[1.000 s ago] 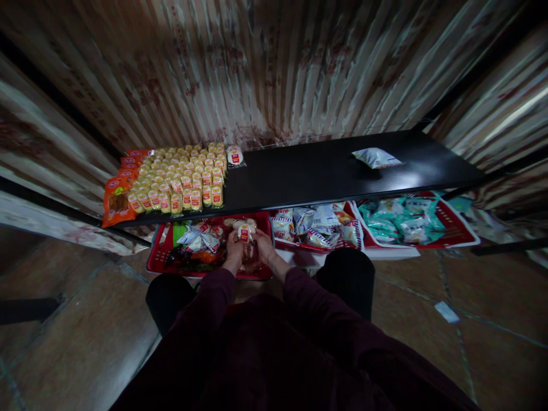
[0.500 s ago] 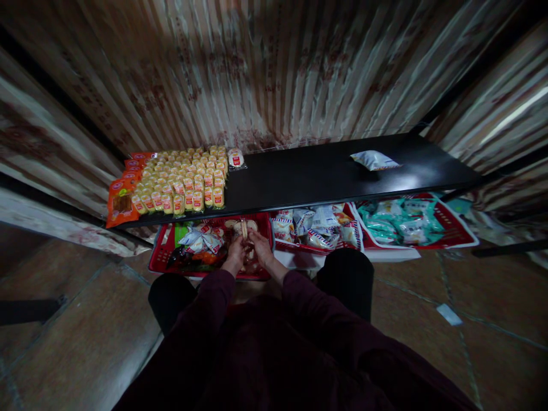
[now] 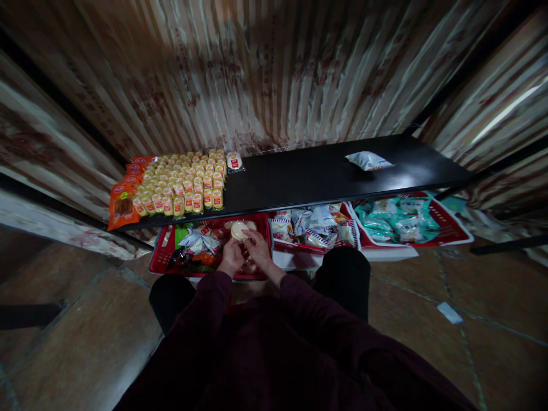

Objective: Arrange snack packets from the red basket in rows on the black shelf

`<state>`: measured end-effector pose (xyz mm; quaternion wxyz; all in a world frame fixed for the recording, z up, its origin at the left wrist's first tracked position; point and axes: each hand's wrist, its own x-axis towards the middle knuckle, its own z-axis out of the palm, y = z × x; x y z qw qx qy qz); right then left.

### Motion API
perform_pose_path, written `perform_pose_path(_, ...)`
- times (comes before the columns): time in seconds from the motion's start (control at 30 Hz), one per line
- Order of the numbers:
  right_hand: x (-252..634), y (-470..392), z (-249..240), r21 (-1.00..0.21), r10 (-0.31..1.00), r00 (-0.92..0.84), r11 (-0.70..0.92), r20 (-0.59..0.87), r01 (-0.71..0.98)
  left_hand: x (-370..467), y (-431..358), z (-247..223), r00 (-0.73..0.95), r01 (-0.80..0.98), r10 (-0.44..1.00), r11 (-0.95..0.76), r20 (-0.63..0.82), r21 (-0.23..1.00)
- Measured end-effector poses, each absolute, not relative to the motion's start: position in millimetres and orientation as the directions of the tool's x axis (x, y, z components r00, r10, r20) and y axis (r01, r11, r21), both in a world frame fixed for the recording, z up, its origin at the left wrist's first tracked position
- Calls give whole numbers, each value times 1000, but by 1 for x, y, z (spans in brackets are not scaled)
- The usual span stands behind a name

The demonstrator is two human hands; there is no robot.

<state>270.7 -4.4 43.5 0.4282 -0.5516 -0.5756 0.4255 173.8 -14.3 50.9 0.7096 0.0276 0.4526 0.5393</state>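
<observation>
Cream-coloured, a round packet (image 3: 237,230) is resting between both hands: the left grip (image 3: 232,255) is clamping its near edge, and the right grip (image 3: 258,249) is bearing on its right side. Just below the grips, a red basket (image 3: 159,260) is holding silvery-white packets (image 3: 199,241) to their left. Beyond the grips, a black shelf (image 3: 282,180) is carrying rows of yellow packages (image 3: 184,182) to the left and one pale bag (image 3: 368,160) to the right. Right of the grips, blue-and-white packets (image 3: 319,220) are lying nearer and teal packets (image 3: 385,225) are lying farther off.
</observation>
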Motion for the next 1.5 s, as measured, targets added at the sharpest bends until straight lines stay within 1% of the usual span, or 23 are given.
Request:
perform_pose_path(0.1, 269, -7, 46, -916, 995, -25, 100, 98, 390, 172, -18, 51, 92, -797, 822, 400, -563, 453)
perform_pose_path(0.2, 268, -11, 47, -864, 985, -24, 164, 173, 475, 171, -20, 48, 118, -845, 849, 358, -515, 397)
perform_pose_path(0.3, 270, -14, 49, -824, 976, -20, 193, 216, 532, 171, -20, 47, 138, -844, 845, 373, -517, 384)
perform_pose_path(0.4, 272, -16, 51, -813, 971, -36, 219, 237, 539, 173, -19, 46, 132, -842, 841, 375, -525, 388)
perform_pose_path(0.5, 273, -16, 55, -832, 977, -62, 207, 205, 515, 174, -17, 43, 87, -850, 845, 340, -527, 404)
perform_pose_path(0.6, 274, -16, 61, -881, 994, -66, 105, 84, 462, 174, -17, 38, 67, -820, 811, 376, -581, 431)
perform_pose_path(0.67, 276, -16, 64, -916, 997, -76, 23, -8, 402, 174, -18, 36, 24, -795, 810, 370, -586, 480)
perform_pose_path(0.77, 279, -16, 65, -932, 994, -64, -61, -90, 357, 174, -19, 36, -72, -759, 845, 298, -530, 578)
perform_pose_path(0.83, 280, -14, 62, -932, 995, -50, -68, -92, 356, 174, -18, 37, -105, -728, 856, 281, -507, 626)
perform_pose_path(0.93, 282, -9, 55, -939, 997, -51, -38, -59, 342, 174, -17, 39, -147, -702, 858, 259, -491, 663)
perform_pose_path(1.1, 282, 2, 47, -947, 999, -17, -23, -30, 319, 169, -14, 45, -189, -680, 836, 267, -515, 683)
perform_pose_path(1.27, 282, 13, 42, -933, 999, 39, -50, -39, 356, 165, -11, 51, -218, -665, 839, 245, -498, 705)
perform_pose_path(1.5, 288, 26, 49, -934, 999, 20, 20, 29, 357, 163, -1, 56, -221, -676, 862, 202, -457, 708)
